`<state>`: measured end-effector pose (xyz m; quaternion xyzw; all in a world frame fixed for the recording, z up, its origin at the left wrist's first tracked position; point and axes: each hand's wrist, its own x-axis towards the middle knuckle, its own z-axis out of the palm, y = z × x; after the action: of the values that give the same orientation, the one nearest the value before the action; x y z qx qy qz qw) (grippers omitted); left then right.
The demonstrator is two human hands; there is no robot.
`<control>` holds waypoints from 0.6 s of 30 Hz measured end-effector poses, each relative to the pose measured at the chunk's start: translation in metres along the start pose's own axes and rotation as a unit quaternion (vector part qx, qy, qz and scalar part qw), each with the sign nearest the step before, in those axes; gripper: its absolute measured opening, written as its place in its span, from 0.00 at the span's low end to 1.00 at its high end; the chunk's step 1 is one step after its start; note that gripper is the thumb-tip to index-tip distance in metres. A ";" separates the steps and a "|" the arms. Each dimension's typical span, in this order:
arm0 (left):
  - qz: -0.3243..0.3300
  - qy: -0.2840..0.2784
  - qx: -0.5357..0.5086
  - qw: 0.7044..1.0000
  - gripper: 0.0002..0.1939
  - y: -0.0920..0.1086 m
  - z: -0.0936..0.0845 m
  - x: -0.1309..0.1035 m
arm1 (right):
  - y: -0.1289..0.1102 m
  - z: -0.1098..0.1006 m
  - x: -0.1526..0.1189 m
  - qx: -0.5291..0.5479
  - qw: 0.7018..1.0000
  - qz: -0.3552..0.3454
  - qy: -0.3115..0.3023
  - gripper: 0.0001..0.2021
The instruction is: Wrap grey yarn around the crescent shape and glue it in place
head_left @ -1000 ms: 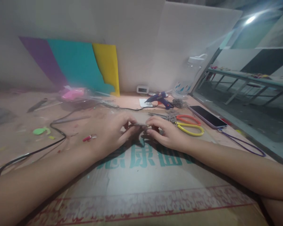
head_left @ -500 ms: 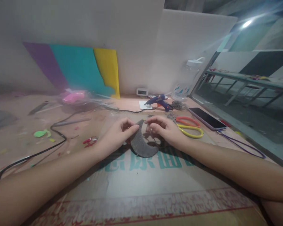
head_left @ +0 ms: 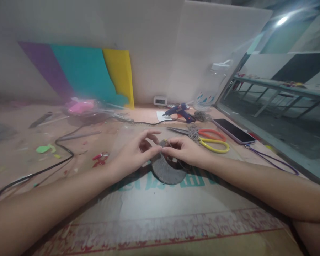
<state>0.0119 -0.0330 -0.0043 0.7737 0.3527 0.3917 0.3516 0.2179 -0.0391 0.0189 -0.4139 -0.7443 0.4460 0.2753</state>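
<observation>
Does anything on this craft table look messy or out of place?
Yes. Small paper scraps litter the table's left side, and a black cable snakes loosely among them. A tangle of grey string lies across the scissors.

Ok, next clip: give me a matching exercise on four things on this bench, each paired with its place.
Things:
1. grey crescent piece
2. glue gun
3. phone
4. scissors

Places:
A. near the right edge of the bench, screen dark
B. at the back by the wall, beside a white card
C. pinched by the fingertips of the left hand and the right hand
D. just beyond the right hand, orange and yellow loops

Pairs: 1-C, 2-B, 3-A, 4-D
</observation>
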 end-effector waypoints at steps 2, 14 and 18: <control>0.030 -0.005 0.038 0.999 0.21 0.003 0.000 0.000 | -0.001 0.001 -0.001 -0.013 1.000 -0.009 -0.003 0.16; 0.073 -0.001 0.114 0.991 0.12 0.009 -0.002 -0.004 | 0.002 0.002 -0.002 -0.074 0.997 -0.032 0.016 0.17; 0.068 -0.004 0.113 0.991 0.09 0.009 -0.002 -0.004 | 0.000 0.002 -0.002 -0.081 0.995 -0.048 0.020 0.15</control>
<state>0.0105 -0.0402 0.0027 0.8324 0.3398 0.3689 0.2357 0.2171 -0.0413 0.0176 -0.4077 -0.7913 0.3620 0.2767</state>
